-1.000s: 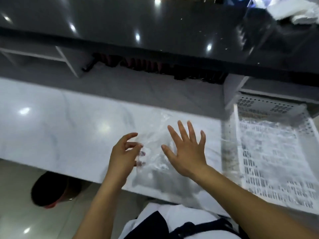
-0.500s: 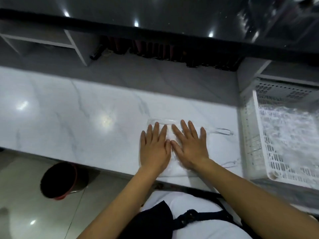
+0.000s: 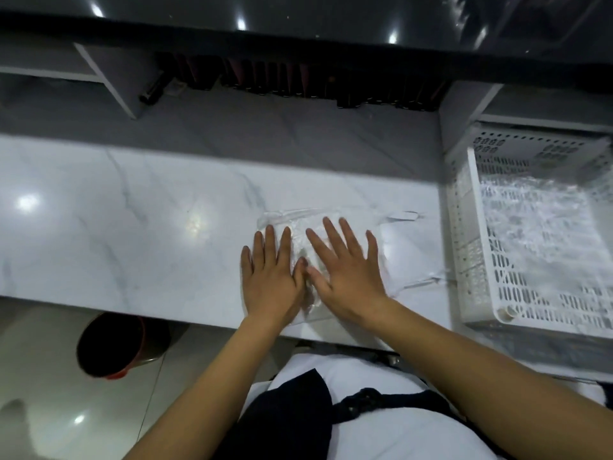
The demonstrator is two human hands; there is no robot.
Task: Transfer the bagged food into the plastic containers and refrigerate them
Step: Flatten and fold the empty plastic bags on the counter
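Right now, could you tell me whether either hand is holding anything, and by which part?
Nothing is gripped: the left hand and right hand lie flat, fingers straight, pressing the clear plastic bag onto the marble counter.

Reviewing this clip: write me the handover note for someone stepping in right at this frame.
Left hand and right hand: both flat, fingers straight, pressing the clear plastic bag on the marble counter.
White perforated basket stands at the right, crinkled clear plastic inside it.
Done: bag laid flat; it looks empty.
Left: no plastic containers or fridge in view, so transfer and refrigeration cannot be confirmed.
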